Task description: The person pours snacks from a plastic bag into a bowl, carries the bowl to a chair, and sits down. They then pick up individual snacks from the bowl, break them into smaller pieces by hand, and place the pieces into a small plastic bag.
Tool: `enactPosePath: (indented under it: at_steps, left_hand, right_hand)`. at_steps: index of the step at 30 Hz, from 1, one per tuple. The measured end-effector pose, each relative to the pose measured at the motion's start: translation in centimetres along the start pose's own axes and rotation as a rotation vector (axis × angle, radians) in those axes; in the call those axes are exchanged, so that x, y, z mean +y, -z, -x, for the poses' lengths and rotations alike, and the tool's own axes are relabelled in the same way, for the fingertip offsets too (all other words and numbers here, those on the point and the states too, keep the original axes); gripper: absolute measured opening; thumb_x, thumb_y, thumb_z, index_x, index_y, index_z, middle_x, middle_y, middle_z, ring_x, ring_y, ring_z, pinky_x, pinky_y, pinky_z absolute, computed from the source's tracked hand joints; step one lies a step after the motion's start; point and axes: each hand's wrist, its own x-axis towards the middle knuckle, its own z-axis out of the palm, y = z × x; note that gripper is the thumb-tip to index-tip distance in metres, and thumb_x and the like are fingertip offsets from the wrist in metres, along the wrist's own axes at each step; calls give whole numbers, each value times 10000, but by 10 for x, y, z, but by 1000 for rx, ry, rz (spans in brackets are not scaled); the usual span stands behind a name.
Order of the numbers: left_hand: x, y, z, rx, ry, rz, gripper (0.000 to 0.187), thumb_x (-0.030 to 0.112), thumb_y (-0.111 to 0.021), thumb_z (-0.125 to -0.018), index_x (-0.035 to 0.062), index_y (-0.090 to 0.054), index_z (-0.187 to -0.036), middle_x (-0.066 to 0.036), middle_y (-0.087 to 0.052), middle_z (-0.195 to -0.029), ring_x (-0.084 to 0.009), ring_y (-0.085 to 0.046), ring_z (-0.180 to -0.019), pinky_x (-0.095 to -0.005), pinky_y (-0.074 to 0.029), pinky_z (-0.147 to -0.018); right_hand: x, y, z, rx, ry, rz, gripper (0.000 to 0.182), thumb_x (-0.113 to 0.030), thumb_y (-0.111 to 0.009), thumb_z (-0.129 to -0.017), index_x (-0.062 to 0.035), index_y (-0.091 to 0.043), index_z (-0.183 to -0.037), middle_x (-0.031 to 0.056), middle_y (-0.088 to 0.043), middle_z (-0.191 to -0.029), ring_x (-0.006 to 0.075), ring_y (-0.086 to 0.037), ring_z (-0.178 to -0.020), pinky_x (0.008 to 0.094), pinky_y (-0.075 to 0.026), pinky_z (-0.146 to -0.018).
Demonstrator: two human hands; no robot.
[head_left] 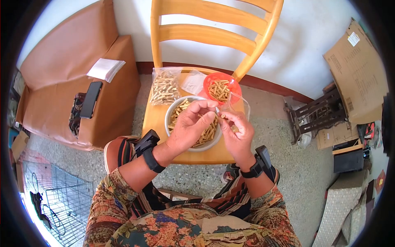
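My left hand (190, 125) hovers over a white bowl (170, 113) filled with small tan sticks, its fingertips pinched on the rim of a small clear bag (238, 103). My right hand (236, 131) is beside it and pinches one tan stick (223, 116) at the bag's mouth. The bowl stands on the seat of a wooden chair (158, 119). Behind the bowl sit a red cup (222, 87) holding more sticks and a clear bag of sticks (164, 86) lying flat at the left.
A brown sofa (74, 82) stands at the left with a black phone (90, 99) and white paper (105, 68) on its arm. A wire cage (53, 193) is at lower left. Cardboard boxes (358, 70) and a dark metal stand (317, 113) crowd the right.
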Motion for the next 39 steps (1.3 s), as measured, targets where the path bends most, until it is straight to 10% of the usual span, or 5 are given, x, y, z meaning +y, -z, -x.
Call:
enactPosePath:
  at_steps: [7, 14, 31, 39]
  left_hand:
    - [-2, 4, 4, -11, -143, -494, 192, 18, -601, -882, 51, -570, -1069, -6, -577, -1031, -84, -567, -887, -237, -492, -756]
    - [2, 12, -5, 126, 202, 133, 162, 98, -625, -888, 68, -588, -1042, 7, -629, -925, -68, -586, -826, -218, -484, -715]
    - [15, 6, 0, -46, -420, -711, 139, -49, -630, -812, 40, -635, -919, -47, -607, -949, -110, -575, -833, -272, -483, -758]
    - [-2, 4, -2, 45, -54, -76, 172, 21, -608, -874, 40, -566, -1041, -6, -589, -943, -65, -558, -851, -237, -479, -792]
  right_hand:
    - [10, -5, 4, -20, 98, 81, 290, 64, -690, -736, -24, -625, -1004, 79, -626, -879, 173, -588, -752, 274, -485, -636]
    - [4, -16, 10, 4, -192, -281, 226, 38, -644, -820, 23, -603, -1041, 61, -599, -941, 107, -580, -815, 242, -482, -726]
    - [7, -21, 18, -64, -524, -640, 255, -99, -625, -890, 31, -602, -1109, 4, -595, -966, 54, -542, -851, 194, -454, -745]
    - [-1, -3, 7, 208, -437, -528, 161, -15, -581, -897, 22, -606, -1051, 2, -589, -948, 49, -522, -830, 190, -444, -739]
